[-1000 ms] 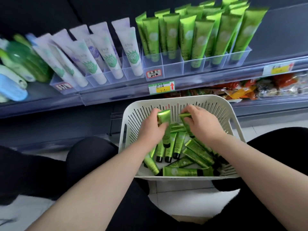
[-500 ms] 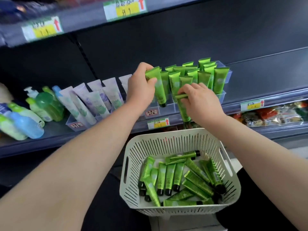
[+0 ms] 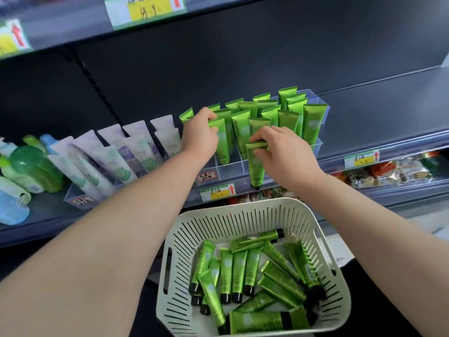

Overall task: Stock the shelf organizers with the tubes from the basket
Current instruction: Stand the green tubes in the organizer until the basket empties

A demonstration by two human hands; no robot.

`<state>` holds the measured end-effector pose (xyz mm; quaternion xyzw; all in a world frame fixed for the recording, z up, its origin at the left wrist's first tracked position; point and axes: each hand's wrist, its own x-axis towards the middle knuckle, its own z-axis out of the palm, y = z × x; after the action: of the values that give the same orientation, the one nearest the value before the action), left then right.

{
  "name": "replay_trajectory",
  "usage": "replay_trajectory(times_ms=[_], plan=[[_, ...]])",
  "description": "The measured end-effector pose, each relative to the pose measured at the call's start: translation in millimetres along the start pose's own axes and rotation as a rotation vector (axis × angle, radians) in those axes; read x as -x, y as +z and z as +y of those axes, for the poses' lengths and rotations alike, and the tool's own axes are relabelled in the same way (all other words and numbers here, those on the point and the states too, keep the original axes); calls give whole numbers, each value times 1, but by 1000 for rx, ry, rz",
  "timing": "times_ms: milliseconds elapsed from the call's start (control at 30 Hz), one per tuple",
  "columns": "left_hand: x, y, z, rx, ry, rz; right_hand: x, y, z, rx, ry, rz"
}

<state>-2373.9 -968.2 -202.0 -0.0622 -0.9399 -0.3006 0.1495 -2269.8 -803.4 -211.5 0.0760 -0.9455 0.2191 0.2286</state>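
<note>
Now tube (image 3: 255, 164) beneath right fingers (image 3: 261, 136)

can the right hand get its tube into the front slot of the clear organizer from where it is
Probably yes. The right hand holds a green tube cap down just in front of the clear organizer, whose front slots look open on top. The left hand, with its own tube, is off to the side.

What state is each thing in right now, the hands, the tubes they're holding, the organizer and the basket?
left hand: shut on a green tube, at the organizer
left tube: upright, cap down, in a front slot
right hand: shut on a green tube
right tube: upright, cap down, in front of the organizer
clear organizer: partly filled
basket: holds loose tubes lying flat
</note>
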Motion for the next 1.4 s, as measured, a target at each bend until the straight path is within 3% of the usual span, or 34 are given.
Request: replay_trajectory(times_ms=[267,467,1400], plan=[[21,-30,8,-26,222,69,-17,-12,-24,-2,-9,39],[56,-55,-10,-153,374,-26,-39,-15,-46,25,-42,125],[88,-43,-48,-125,261,-181,-59,43,-34,76,25,-33]])
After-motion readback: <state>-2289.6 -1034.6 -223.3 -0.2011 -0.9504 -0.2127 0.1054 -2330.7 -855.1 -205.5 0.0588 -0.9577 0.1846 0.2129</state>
